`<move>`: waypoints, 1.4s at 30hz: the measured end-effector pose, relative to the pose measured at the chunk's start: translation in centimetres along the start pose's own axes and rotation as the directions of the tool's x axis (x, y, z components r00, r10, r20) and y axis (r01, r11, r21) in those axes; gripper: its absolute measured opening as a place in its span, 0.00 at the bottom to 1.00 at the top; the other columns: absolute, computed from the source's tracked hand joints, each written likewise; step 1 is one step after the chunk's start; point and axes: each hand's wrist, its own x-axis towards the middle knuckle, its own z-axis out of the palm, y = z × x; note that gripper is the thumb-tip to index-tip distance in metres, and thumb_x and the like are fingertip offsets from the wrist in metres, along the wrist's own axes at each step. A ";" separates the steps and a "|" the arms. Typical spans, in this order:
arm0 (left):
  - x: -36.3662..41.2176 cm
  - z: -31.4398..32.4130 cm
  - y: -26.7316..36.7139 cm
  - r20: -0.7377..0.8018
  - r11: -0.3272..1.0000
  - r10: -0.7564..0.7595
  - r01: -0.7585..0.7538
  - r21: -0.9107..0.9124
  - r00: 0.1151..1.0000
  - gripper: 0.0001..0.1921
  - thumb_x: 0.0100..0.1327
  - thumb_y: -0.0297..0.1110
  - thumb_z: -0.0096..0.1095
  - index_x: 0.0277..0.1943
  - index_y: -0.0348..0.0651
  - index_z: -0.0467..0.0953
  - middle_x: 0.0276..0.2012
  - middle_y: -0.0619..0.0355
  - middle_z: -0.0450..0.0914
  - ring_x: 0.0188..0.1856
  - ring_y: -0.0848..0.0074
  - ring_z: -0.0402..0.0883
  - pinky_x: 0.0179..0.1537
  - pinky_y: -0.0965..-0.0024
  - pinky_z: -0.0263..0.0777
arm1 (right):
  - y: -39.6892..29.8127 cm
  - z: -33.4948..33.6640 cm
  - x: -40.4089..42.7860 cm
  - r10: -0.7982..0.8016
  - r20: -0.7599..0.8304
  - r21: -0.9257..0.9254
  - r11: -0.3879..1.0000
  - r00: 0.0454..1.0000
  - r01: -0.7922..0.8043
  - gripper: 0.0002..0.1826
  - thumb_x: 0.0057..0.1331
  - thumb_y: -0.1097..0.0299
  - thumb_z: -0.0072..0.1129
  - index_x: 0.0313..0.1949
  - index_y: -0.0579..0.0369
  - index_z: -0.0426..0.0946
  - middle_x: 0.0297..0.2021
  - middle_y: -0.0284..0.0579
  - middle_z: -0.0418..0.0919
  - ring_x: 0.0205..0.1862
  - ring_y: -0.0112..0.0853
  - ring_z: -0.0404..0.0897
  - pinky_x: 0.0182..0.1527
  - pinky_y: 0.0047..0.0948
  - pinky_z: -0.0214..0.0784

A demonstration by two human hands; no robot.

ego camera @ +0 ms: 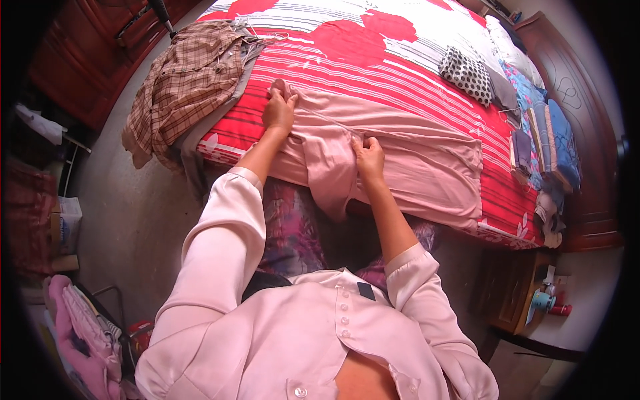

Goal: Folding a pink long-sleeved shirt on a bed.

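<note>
A pink knit garment point(425, 160) lies spread along the near edge of a bed point(300, 55). Part of it hangs over that edge toward my legs. At the garment's left end, my left hand point(279, 111) pinches a bunched corner of the cloth. Near its middle, my right hand point(370, 157) grips a fold that runs down from the upper layer. Between my two hands the fabric is creased and slightly lifted. What kind of garment it is, I cannot tell for certain.
A brown plaid shirt point(195, 82) and hangers point(260, 37) lie at the bed's left corner. Folded clothes point(545, 135) and a polka-dot cloth point(465, 75) sit on the right. A wooden cabinet point(515, 285) stands lower right; piled clothes point(85, 335) are lower left.
</note>
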 end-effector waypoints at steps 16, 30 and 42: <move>-1.9 -2.9 -1.0 0.617 0.496 -0.153 0.600 -0.628 0.772 0.06 0.61 0.32 0.71 0.37 0.40 0.82 0.28 0.58 0.82 0.25 0.73 0.81 0.25 0.68 0.77 | -0.7 -3.7 -4.4 0.029 0.251 -0.231 0.973 0.968 0.031 0.14 0.60 0.62 0.69 0.33 0.63 0.82 0.22 0.41 0.84 0.22 0.25 0.82 0.28 0.27 0.73; -3.1 0.2 -0.9 0.140 0.882 -0.072 0.128 -0.453 0.988 0.14 0.66 0.37 0.65 0.48 0.35 0.77 0.40 0.49 0.85 0.46 0.62 0.86 0.47 0.60 0.76 | -1.3 -3.4 -3.9 0.190 0.351 0.219 0.935 0.917 -0.278 0.12 0.58 0.66 0.73 0.31 0.57 0.78 0.24 0.36 0.80 0.26 0.24 0.76 0.29 0.28 0.71; -2.6 -1.1 -1.6 0.439 0.636 -0.105 0.400 -0.661 0.892 0.14 0.65 0.39 0.69 0.42 0.36 0.79 0.35 0.51 0.86 0.40 0.65 0.87 0.41 0.58 0.80 | -2.7 -3.5 -4.7 0.203 0.338 0.259 0.919 0.919 -0.299 0.13 0.63 0.66 0.72 0.31 0.55 0.74 0.22 0.32 0.76 0.22 0.18 0.71 0.22 0.23 0.63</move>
